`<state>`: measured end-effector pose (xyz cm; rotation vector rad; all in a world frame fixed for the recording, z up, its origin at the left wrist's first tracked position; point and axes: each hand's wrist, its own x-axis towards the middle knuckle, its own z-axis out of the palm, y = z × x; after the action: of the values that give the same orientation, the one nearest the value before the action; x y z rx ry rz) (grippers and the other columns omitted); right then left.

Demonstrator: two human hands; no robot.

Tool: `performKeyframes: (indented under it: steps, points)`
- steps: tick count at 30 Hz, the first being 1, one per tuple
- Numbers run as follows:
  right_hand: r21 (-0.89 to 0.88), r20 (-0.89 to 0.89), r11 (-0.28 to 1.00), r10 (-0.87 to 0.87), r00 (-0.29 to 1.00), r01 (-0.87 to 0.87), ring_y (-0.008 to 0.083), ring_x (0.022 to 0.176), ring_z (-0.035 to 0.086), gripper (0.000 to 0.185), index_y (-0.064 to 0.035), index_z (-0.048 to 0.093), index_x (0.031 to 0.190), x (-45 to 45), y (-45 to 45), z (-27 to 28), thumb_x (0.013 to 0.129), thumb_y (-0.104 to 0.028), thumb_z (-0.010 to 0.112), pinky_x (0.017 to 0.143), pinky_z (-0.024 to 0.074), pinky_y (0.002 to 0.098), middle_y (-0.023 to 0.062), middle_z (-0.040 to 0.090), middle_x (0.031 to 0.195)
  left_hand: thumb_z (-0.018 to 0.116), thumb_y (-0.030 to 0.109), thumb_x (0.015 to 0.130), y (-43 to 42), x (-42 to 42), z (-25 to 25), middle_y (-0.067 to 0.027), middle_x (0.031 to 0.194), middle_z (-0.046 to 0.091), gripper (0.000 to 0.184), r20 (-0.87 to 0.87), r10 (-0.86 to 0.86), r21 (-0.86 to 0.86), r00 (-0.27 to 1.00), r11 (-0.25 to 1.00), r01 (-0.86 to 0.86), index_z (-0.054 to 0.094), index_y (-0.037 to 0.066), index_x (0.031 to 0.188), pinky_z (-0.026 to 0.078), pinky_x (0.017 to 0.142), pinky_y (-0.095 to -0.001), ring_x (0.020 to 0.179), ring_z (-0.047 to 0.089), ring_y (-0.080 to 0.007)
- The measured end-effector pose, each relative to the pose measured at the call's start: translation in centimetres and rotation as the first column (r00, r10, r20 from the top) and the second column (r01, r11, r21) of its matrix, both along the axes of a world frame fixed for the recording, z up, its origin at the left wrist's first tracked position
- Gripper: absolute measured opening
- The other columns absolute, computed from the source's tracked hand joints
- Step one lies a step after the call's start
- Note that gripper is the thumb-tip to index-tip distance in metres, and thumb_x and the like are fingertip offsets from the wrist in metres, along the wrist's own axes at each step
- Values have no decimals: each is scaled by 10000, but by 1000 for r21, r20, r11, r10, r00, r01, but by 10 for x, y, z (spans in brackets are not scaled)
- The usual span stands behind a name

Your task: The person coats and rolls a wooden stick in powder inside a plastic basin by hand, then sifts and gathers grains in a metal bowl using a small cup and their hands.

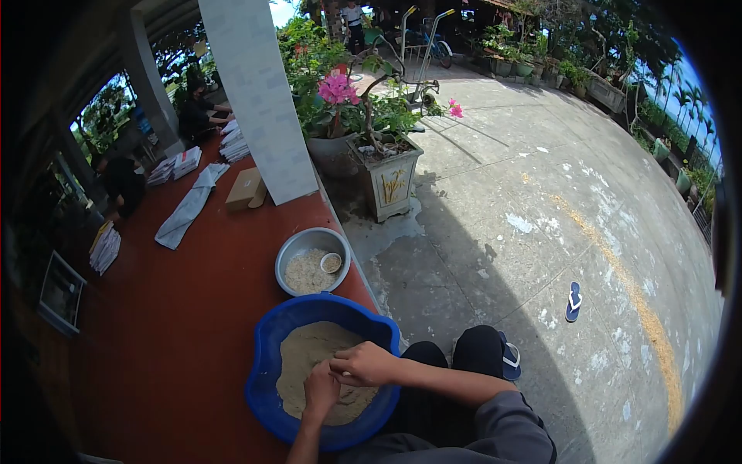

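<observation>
A blue plastic basin (267, 379) holds a layer of pale, sand-like powder (305, 348). Both of my hands are over the powder, close together near the basin's middle. My left hand (321, 390) has its fingers curled and meets my right hand (363, 363), whose fingers are bent in a pinch. What lies between the fingertips is too small to make out. Just beyond the basin, a metal bowl (284, 255) contains whitish grains or flakes (303, 272) and a small cup (331, 263).
On the red floor (178, 325) lie a cardboard box (246, 189), folded grey cloth (189, 209) and paper stacks (185, 162). Two people (197, 116) sit at the left; another person (354, 23) stands far back. A pillar (259, 100), planter (390, 182) and sandal (573, 301) are also visible.
</observation>
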<state>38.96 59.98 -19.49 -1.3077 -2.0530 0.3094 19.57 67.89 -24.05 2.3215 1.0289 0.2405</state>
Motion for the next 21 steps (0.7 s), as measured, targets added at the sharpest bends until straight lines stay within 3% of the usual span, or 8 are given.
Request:
performKeyframes:
  steps: [4,7,9,11,15,16,18,21]
  points:
    - [167,33,986,-13,999,7,347,762,728,237,-80,686,1099,-1,-2,1,954,-253,758,666,593,479,98,647,923,697,100,954,12,24,5,-194,1222,732,316,449,-127,67,884,992,109,708,50,1267,578,967,-490,1175,699,-423]
    - [268,-8,962,-52,999,52,324,747,713,292,-86,693,1148,2,-3,3,967,-298,784,660,584,466,85,618,918,675,54,968,-1,43,-5,-207,1220,726,327,626,-138,-77,768,969,237,702,40,1293,575,992,-467,1158,702,-424]
    - [255,-20,961,-106,994,107,318,753,709,328,-90,694,1175,6,-7,8,981,-336,791,659,576,465,85,614,909,658,168,1035,-15,40,-39,-224,1154,748,299,344,-191,60,919,982,182,688,33,1299,585,936,-511,1100,735,-426]
    - [142,-136,974,-158,978,177,360,782,714,352,-73,678,1145,15,-8,9,1013,-384,777,674,559,484,120,650,887,632,241,1074,-30,42,-35,-199,1053,779,314,99,-172,106,980,981,161,680,43,1313,586,905,-536,1027,765,-416]
    - [-201,-200,946,-293,935,253,405,817,719,332,-54,702,1081,31,-3,2,1033,-377,762,710,555,501,166,721,913,546,364,1144,-30,19,-6,-105,831,796,375,-75,-168,-244,983,959,146,685,62,1318,580,859,-562,871,786,-388]
    - [-260,-189,939,-278,942,225,405,827,722,320,-54,715,1069,35,-2,-2,1036,-369,758,718,557,502,166,730,930,531,390,1153,-28,11,1,-113,881,806,390,-99,-111,-281,989,956,79,700,74,1308,579,848,-557,895,780,-402]
    - [-325,-246,935,-228,942,142,408,873,734,281,-41,761,1052,32,-2,-10,1039,-322,747,759,574,516,179,756,987,553,369,1144,-13,-8,-4,-117,899,807,366,-121,-65,-220,991,975,37,703,83,1315,578,858,-557,906,778,-409]
    - [-212,-297,977,-75,952,11,411,892,738,272,-34,756,1148,8,-11,-17,1044,-285,730,785,585,531,177,747,1012,593,318,1127,14,-39,-23,-144,979,805,323,-123,-9,-112,992,994,-4,708,82,1316,572,888,-557,987,766,-417]
